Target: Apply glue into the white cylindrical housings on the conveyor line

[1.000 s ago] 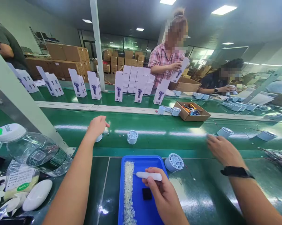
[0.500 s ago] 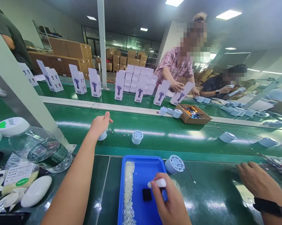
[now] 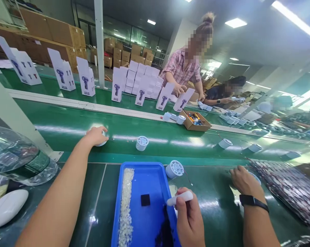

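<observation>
My left hand (image 3: 95,136) reaches out over the green belt, its fingers curled round a small pale plastic cylinder (image 3: 102,143) that they mostly hide. In my right hand (image 3: 188,212) is a white pen-like tool (image 3: 180,198), held at the right rim of a blue tray (image 3: 150,173). Small translucent pieces (image 3: 127,197) line the tray's left side. A black square (image 3: 145,200) lies mid-tray, and loose black bits (image 3: 166,228) are heaped at its right. Just beyond the tray's upper right corner is a white cylindrical part (image 3: 174,169) with a wire.
Another white cylinder (image 3: 142,143) stands on the belt (image 3: 118,151). A co-worker's hand (image 3: 244,180) rests at right, near wired parts (image 3: 286,188). Printed boxes (image 3: 117,85) and a carton of tools (image 3: 197,123) stand across the belt. A water bottle (image 3: 21,161) is at left.
My left hand has lowered from a raised-thumb pose and closed round the cylinder. My right hand has brought the white tool from above the tray's middle to its right rim. The view has shifted.
</observation>
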Available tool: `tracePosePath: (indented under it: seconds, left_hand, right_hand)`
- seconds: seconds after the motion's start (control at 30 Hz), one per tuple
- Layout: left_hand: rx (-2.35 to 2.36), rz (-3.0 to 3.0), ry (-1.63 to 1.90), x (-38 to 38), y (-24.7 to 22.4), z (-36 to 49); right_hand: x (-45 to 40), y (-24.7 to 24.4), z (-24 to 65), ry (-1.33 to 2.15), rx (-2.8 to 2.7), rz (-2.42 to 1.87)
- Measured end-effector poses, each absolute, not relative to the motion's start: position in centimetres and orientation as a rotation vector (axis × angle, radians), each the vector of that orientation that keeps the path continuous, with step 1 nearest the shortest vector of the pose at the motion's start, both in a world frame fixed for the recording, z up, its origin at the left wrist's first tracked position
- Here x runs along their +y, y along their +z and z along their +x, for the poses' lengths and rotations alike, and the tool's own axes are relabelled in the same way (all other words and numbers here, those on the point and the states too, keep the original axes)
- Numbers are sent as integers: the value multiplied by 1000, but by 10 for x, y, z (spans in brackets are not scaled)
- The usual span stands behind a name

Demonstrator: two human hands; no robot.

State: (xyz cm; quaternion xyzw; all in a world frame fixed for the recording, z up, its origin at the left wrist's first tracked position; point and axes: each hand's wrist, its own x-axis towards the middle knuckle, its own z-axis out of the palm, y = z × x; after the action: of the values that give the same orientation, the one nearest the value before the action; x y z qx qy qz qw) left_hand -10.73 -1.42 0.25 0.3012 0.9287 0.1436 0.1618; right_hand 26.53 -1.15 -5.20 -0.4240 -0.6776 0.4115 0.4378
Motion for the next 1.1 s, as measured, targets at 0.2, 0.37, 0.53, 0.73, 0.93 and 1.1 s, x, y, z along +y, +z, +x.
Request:
tracePosePath:
  seconds: [0.2, 0.37, 0.53, 0.73, 0.93, 1.1]
  left_hand:
    - [2520, 781, 947, -15, 23, -95]
    - [2311, 818, 1349, -13, 39, -81]
    - [1815, 775, 1625, -8, 58, -57]
    - [1619, 823, 1625, -1, 66, -24]
    - [1504, 883, 1545, 8, 64, 5]
    - [1452, 882, 1524, 9, 68, 24]
  right_hand:
    - [-14, -62, 271, 1021, -1727, -976]
    - [-7, -71, 275, 945, -1831, -913]
    - [-7, -63, 272, 919, -1971, -832]
    - [-10, -48, 253, 899, -1987, -714]
    - [-11, -30, 231, 950, -1997, -564]
    - [-6, -3, 223, 953, -1555, -667]
